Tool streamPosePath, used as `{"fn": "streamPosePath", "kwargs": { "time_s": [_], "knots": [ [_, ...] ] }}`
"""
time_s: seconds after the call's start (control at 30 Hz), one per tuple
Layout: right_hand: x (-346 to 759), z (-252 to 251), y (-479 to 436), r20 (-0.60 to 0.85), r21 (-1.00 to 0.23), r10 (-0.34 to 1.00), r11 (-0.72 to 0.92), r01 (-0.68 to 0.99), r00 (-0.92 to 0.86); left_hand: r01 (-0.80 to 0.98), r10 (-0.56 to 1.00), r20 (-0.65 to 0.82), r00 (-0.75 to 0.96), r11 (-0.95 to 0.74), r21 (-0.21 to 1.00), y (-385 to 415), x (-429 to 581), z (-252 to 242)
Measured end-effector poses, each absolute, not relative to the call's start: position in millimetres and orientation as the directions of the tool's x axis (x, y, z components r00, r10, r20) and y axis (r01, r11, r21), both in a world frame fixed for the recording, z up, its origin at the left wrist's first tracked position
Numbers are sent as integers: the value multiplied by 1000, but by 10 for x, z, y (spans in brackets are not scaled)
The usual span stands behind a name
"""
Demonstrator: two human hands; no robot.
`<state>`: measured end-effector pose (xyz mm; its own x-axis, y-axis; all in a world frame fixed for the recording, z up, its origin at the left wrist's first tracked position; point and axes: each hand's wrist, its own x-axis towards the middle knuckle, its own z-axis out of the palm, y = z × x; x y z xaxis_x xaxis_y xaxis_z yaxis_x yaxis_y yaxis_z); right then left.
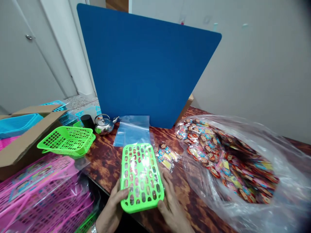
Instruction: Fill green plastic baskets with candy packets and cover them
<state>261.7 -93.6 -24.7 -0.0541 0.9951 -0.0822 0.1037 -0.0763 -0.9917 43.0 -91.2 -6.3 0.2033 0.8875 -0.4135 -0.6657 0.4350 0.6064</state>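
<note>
A green plastic basket [141, 176] lies bottom-up on the dark patterned table [104, 163], wrapped in clear film, with small figures showing through its holes. My left hand [114, 205] grips its near left corner, fingers curled on the base. My right hand [170, 205] holds its near right edge. Several loose packed figure keychains [166, 157] lie just right of the basket.
A large clear bag [243, 168] full of figure keychains fills the right. Clear flat bags [132, 131] lie behind the basket, before a blue board [145, 64]. An open green basket [68, 140], a small kettle [103, 124], pink baskets [39, 191] and a cardboard box [26, 139] stand left.
</note>
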Motion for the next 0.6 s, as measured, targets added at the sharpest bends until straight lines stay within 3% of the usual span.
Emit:
{"fn": "streamPosePath", "kwargs": {
  "time_s": [0.13,0.2,0.47,0.6],
  "knots": [
    [2565,-230,-952,-69,-995,979,-82,-63,-191,-682,873,-430,230,460,569,-900,447,-88],
    [2543,-197,-953,-65,-996,972,-78,-46,-225,-677,868,-439,230,467,569,-906,450,-98],
    [2498,-233,-933,30,-909,999,34,415,-16,-591,866,-427,261,493,638,-897,388,-124],
    [2429,-310,-938,56,-861,994,-1,509,96,-493,836,-459,300,548,676,-917,352,-98]
  ]
}}
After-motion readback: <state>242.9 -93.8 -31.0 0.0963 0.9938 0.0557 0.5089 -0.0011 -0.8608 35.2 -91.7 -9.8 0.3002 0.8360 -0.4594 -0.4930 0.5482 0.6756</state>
